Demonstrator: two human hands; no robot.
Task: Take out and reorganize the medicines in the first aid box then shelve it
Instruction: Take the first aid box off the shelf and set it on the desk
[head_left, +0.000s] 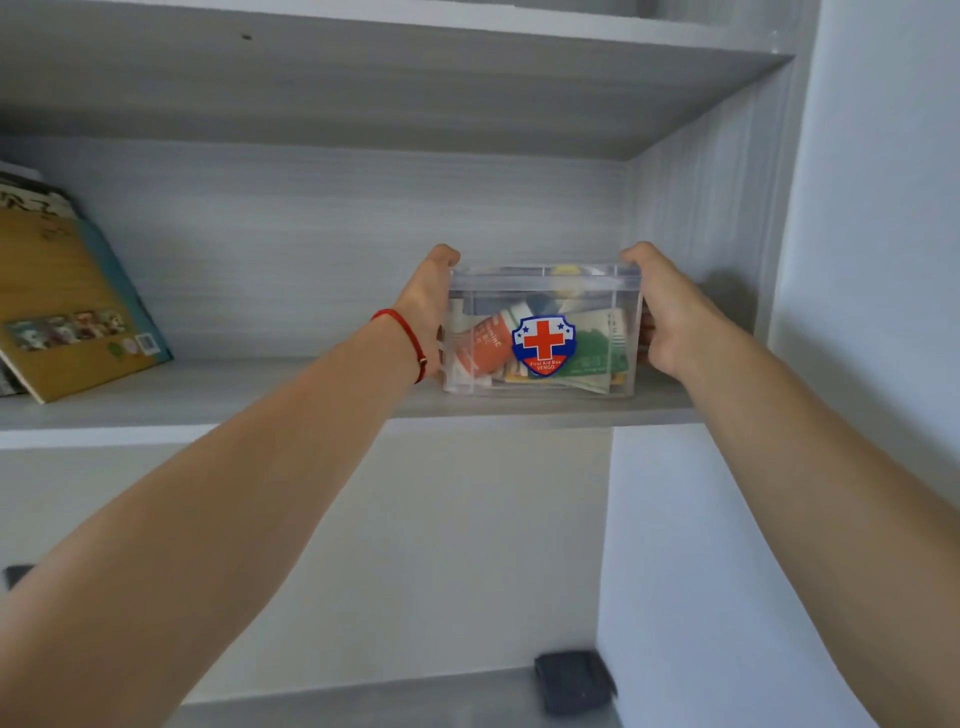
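Note:
A clear plastic first aid box (543, 291) with a red-cross shield sticker stands on the grey shelf (234, 395), near its right end. Its lid is on. Through the wall I see an orange tube, a green packet and other medicine packs lying jumbled inside. My left hand (428, 301) grips the box's left side, thumb up at the lid corner. My right hand (670, 312) grips the right side the same way. A red string circles my left wrist.
Leaning books (72, 301) sit at the shelf's left end. Another shelf board (363, 78) runs above. The cabinet's side wall (717, 208) is close to the right of the box. A dark object (574, 680) lies on the surface below.

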